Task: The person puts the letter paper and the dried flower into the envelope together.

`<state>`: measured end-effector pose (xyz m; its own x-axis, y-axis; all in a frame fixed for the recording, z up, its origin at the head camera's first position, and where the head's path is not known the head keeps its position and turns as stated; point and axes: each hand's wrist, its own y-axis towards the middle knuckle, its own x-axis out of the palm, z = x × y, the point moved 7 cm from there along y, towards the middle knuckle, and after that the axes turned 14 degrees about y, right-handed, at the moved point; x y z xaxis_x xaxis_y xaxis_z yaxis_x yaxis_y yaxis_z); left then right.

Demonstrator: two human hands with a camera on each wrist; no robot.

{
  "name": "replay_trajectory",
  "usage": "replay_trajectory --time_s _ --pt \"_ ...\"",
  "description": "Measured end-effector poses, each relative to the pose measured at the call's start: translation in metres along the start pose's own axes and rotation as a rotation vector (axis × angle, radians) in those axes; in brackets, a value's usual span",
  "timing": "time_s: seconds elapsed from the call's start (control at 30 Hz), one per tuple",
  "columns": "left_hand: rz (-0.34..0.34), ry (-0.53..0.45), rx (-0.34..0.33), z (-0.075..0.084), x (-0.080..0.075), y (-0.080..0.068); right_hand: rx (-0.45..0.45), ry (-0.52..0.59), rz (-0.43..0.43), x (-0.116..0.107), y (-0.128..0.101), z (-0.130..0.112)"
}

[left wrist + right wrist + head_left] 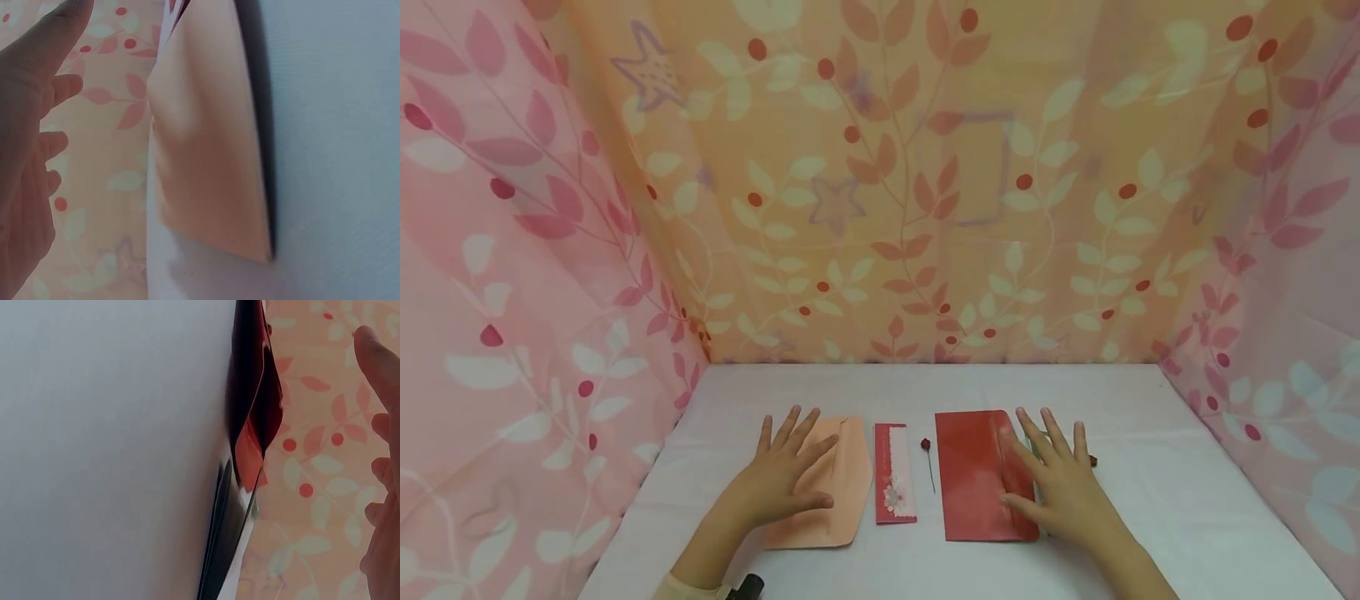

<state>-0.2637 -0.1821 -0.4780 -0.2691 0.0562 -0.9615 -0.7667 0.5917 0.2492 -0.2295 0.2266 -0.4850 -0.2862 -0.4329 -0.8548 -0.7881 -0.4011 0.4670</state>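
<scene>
While flat on desk (1187, 467), left hand (778, 479) presses peach envelope (842, 483), right hand (1060, 487) presses red envelope (973, 487), fingers spread wide; likely setup step, next needs pinching card (895, 473).

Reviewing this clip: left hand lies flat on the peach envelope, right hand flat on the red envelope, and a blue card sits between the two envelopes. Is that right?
Not quite. The card between the peach envelope and the red envelope is red and white, not blue, as the head view shows. The left hand and right hand do lie flat on their envelopes.
</scene>
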Motion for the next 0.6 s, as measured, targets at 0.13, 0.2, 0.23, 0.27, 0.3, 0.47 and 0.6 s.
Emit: replay_trajectory --time_s 0.13,0.2,0.23,0.27,0.3,0.47,0.6 --pt "-0.018 -0.019 0.012 0.003 0.007 0.0 -0.047 0.001 -0.001 0.007 0.01 -0.013" --pt "-0.021 -0.002 0.016 0.002 0.012 -0.001 -0.07 0.017 0.005 0.011 0.017 -0.021" --pt "-0.02 0.003 0.018 0.002 0.013 -0.001 -0.081 0.023 0.001 0.013 0.02 -0.025" --pt "-0.02 0.006 0.018 0.002 0.015 -0.002 -0.09 0.034 -0.001 0.015 0.024 -0.029" --pt "-0.024 0.006 0.018 0.001 0.017 -0.002 -0.098 0.038 -0.003 0.017 0.027 -0.032" --pt "-0.038 -0.028 0.014 0.002 0.021 -0.003 -0.116 0.058 -0.007 0.024 0.039 -0.048" --pt "-0.037 -0.032 0.006 0.003 0.023 -0.001 -0.128 0.088 -0.001 0.029 0.047 -0.059"
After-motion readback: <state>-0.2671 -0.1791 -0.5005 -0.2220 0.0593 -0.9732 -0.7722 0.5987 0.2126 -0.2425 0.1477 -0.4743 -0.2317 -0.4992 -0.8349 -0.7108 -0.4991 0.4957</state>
